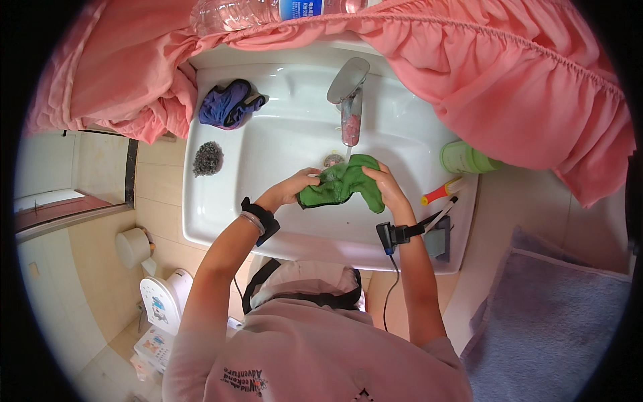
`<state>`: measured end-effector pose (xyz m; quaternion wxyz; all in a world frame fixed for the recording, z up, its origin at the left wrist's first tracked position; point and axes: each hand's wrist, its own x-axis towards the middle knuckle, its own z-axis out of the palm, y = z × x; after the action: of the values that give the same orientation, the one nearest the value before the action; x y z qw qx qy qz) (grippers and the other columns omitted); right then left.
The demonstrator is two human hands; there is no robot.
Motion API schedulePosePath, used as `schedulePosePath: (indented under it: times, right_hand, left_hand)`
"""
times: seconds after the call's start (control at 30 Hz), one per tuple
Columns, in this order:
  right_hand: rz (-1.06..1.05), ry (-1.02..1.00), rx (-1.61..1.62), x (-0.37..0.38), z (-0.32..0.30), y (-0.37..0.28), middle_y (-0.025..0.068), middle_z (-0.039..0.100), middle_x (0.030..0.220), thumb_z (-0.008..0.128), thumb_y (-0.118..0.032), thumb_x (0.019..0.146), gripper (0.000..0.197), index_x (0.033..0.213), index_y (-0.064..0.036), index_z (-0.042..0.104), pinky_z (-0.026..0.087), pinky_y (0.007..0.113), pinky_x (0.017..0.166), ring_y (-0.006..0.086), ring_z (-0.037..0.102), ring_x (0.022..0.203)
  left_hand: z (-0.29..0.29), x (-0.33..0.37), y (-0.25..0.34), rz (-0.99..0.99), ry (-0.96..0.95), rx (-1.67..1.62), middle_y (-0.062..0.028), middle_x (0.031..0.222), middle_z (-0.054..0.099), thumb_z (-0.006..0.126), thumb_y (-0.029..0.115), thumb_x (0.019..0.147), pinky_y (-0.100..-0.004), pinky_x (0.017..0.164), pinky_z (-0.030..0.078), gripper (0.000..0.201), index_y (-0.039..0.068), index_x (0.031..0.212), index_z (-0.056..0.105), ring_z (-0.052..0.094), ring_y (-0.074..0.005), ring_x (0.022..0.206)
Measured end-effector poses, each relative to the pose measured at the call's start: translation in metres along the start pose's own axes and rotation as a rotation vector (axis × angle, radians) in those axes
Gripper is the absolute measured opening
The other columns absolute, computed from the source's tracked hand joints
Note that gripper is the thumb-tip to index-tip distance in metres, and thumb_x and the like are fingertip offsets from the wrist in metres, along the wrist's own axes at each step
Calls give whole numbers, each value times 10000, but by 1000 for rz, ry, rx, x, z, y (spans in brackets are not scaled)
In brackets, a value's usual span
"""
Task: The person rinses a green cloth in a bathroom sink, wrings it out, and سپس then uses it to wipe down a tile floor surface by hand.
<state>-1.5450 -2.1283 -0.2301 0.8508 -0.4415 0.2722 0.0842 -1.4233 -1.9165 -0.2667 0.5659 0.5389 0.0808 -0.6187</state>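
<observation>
Cloth [352, 179] hangs between left fingers [308, 179] and right fingers [382, 176], both gripping its ends.

I register a purple cloth [226, 105] near a grey scrubber [208, 159] at left; at right, a green container [462, 157] sits near pink fabric [495, 94].

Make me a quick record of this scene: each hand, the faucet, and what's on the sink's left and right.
left hand: gripping the left end of a green cloth
right hand: gripping its right end
faucet: thin stream falling toward the cloth
sink, left: purple-blue cloth, grey scrubber
sink, right: green container, red-and-yellow handle
</observation>
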Motion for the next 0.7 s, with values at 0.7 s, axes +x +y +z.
schedulePosePath:
  times: [0.7]
  right_hand:
    - [-112,98,-328,20,-8,33,33,618,934,542,-130,905,238,1092,15,561,479,249,693,98,571,799]
  left_hand:
    - [-2,8,5,73,68,98,-56,907,600,506,217,932,-276,636,492,274,13,1111,539,574,-123,748]
